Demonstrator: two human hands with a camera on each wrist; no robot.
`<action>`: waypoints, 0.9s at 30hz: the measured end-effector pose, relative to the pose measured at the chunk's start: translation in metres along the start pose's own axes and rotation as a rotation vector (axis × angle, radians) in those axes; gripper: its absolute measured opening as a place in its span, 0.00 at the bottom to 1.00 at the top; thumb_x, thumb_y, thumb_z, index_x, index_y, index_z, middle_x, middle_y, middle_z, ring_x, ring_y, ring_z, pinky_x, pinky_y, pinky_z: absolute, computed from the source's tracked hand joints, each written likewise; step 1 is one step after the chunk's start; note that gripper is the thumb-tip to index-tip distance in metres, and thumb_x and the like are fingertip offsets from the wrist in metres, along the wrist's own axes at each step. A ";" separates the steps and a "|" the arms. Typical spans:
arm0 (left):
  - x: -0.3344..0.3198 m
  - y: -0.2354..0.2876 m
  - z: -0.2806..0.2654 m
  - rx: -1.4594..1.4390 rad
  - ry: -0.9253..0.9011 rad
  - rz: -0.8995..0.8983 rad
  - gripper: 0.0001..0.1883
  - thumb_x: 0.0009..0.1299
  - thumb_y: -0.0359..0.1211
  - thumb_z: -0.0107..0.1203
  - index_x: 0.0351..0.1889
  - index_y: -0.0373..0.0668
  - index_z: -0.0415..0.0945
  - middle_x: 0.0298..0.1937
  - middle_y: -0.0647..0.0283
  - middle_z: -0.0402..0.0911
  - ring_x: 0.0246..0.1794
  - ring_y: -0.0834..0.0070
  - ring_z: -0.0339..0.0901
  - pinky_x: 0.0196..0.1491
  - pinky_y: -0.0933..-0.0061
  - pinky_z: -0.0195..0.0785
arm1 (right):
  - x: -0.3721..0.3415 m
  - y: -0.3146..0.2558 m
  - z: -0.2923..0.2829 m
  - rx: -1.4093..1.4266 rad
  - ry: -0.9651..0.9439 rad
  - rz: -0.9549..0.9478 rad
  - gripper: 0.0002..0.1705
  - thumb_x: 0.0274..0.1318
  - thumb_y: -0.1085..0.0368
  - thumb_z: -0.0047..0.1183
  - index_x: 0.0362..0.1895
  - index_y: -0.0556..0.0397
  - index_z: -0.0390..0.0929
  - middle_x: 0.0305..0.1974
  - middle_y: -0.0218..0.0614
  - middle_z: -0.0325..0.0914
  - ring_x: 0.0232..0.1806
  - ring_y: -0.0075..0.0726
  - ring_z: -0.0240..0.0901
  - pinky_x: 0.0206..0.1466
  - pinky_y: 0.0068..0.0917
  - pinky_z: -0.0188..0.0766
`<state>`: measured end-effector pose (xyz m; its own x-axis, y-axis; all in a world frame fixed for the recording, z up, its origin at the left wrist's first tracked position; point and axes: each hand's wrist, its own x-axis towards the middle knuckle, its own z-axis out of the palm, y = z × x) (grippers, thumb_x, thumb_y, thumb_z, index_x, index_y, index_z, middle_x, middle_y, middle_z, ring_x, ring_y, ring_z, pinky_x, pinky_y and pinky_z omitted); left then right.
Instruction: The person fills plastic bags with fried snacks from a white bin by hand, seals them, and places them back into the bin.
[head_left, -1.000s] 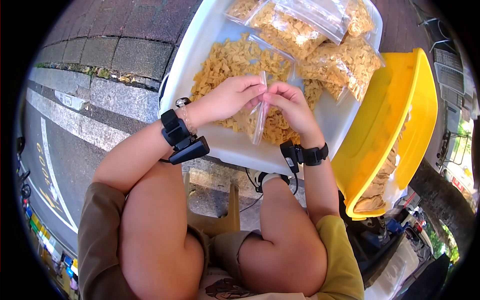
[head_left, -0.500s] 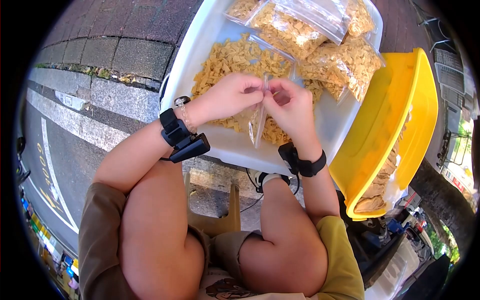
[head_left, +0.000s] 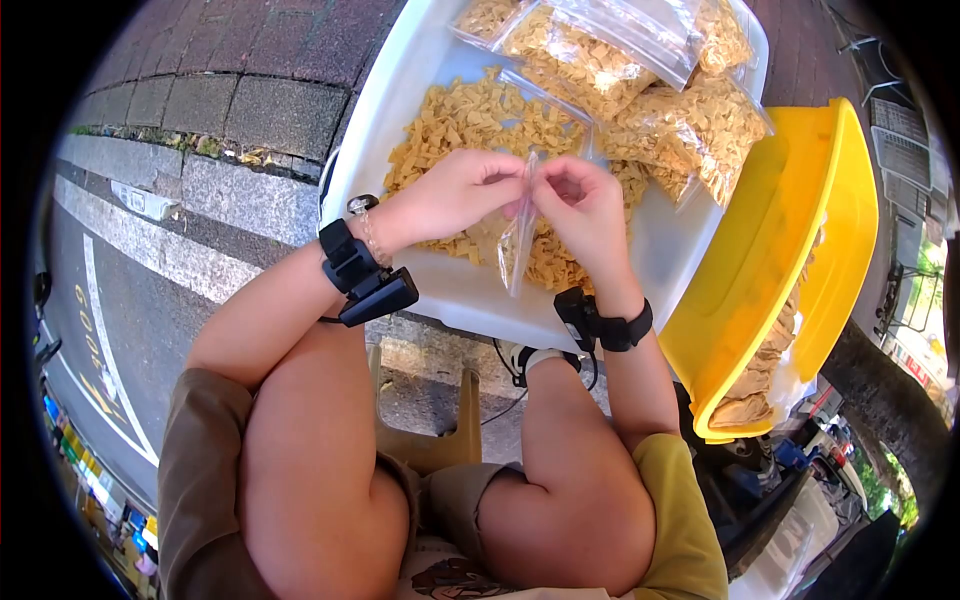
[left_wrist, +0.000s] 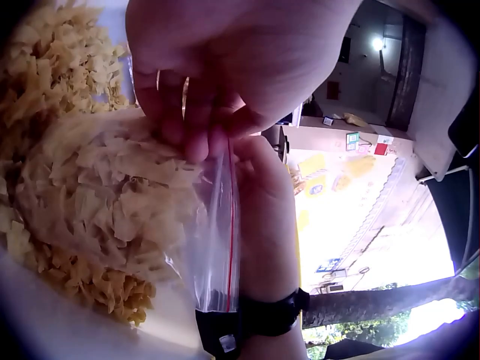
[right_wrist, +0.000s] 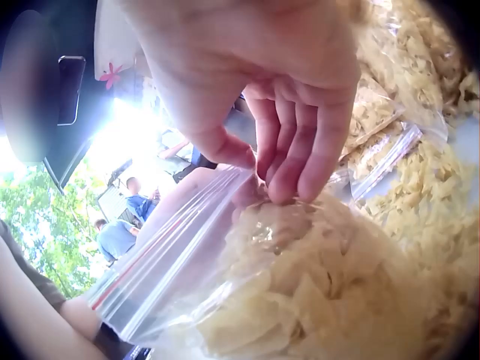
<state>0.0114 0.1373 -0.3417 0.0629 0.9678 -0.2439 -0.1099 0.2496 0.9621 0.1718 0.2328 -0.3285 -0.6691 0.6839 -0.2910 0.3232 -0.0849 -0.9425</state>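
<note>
A clear zip bag [head_left: 515,255] filled with pale yellow dried flakes is held up between the two hands, its zip strip facing the person. My left hand [head_left: 462,195] pinches the strip near its far end between thumb and fingers. Right beside it, my right hand [head_left: 590,215] pinches the same strip from the other side. The left wrist view shows a red line along the bag's zip [left_wrist: 231,232]. In the right wrist view, the thumb and fingertips of the right hand meet at the zip edge, over the packed flakes [right_wrist: 300,277].
Loose flakes [head_left: 440,130] lie in a large white tub [head_left: 455,300] under the hands. Several filled bags [head_left: 685,130] are piled at its far right. A yellow bin [head_left: 740,260] holding brownish pieces [head_left: 755,380] stands to the right. A beige stool [head_left: 460,420] is below.
The right hand's fingers have bent closer to the zip strip and its wrist has dropped slightly. The bag has shifted a little toward the person; the left hand stays nearly in place.
</note>
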 end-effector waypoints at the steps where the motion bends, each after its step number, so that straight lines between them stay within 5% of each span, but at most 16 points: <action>1: 0.000 0.000 -0.002 0.034 -0.017 -0.017 0.12 0.75 0.34 0.48 0.34 0.34 0.75 0.29 0.68 0.76 0.33 0.84 0.71 0.42 0.79 0.65 | -0.001 -0.003 -0.001 0.000 0.000 -0.002 0.03 0.53 0.73 0.58 0.31 0.60 0.79 0.25 0.31 0.81 0.26 0.19 0.77 0.31 0.18 0.73; 3: -0.001 0.002 -0.005 0.071 -0.033 -0.035 0.12 0.75 0.33 0.48 0.34 0.35 0.75 0.29 0.69 0.76 0.33 0.84 0.71 0.42 0.79 0.65 | -0.002 -0.013 -0.003 -0.249 -0.053 -0.064 0.06 0.50 0.70 0.60 0.32 0.58 0.78 0.28 0.35 0.82 0.28 0.25 0.80 0.32 0.23 0.75; 9: -0.004 0.007 -0.009 0.154 -0.070 -0.110 0.09 0.73 0.32 0.49 0.36 0.35 0.74 0.34 0.68 0.78 0.36 0.83 0.72 0.43 0.79 0.65 | -0.003 -0.017 -0.004 -0.427 -0.129 -0.052 0.08 0.46 0.68 0.60 0.32 0.56 0.76 0.32 0.41 0.79 0.31 0.40 0.80 0.35 0.33 0.75; 12: 0.002 0.000 -0.014 0.176 0.105 0.007 0.11 0.70 0.31 0.54 0.47 0.36 0.73 0.45 0.62 0.78 0.44 0.77 0.73 0.49 0.74 0.67 | -0.006 -0.018 -0.003 -0.411 -0.052 -0.119 0.07 0.47 0.68 0.58 0.32 0.56 0.76 0.30 0.42 0.78 0.32 0.41 0.80 0.34 0.33 0.74; 14: 0.007 -0.003 -0.018 0.684 0.210 0.435 0.22 0.65 0.31 0.60 0.56 0.38 0.69 0.52 0.58 0.76 0.52 0.68 0.73 0.56 0.67 0.66 | -0.007 -0.018 -0.003 -0.405 -0.058 -0.140 0.07 0.48 0.69 0.58 0.32 0.56 0.76 0.30 0.42 0.78 0.32 0.40 0.80 0.34 0.33 0.74; 17: 0.006 -0.011 -0.018 0.515 0.014 0.176 0.28 0.61 0.33 0.65 0.58 0.37 0.68 0.52 0.56 0.76 0.55 0.62 0.72 0.60 0.63 0.64 | -0.008 -0.016 -0.005 -0.393 -0.016 -0.135 0.06 0.50 0.68 0.58 0.33 0.57 0.77 0.31 0.42 0.79 0.33 0.39 0.80 0.35 0.31 0.75; 22: 0.014 -0.016 -0.025 0.493 0.012 0.135 0.29 0.60 0.36 0.68 0.57 0.38 0.70 0.41 0.60 0.72 0.44 0.67 0.70 0.50 0.67 0.65 | -0.012 -0.019 -0.015 -0.400 -0.022 -0.025 0.09 0.52 0.65 0.61 0.34 0.57 0.78 0.32 0.41 0.80 0.32 0.38 0.80 0.34 0.30 0.75; 27: 0.015 -0.017 -0.021 0.515 0.049 0.183 0.26 0.59 0.37 0.69 0.52 0.39 0.72 0.32 0.63 0.63 0.34 0.70 0.62 0.40 0.70 0.61 | -0.017 -0.012 -0.015 -0.479 0.042 -0.188 0.09 0.50 0.67 0.64 0.33 0.58 0.79 0.29 0.40 0.80 0.30 0.36 0.79 0.32 0.29 0.74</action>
<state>-0.0066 0.1486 -0.3643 0.0407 0.9973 -0.0608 0.3861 0.0404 0.9216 0.1887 0.2332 -0.3095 -0.7206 0.6849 -0.1080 0.4771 0.3766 -0.7941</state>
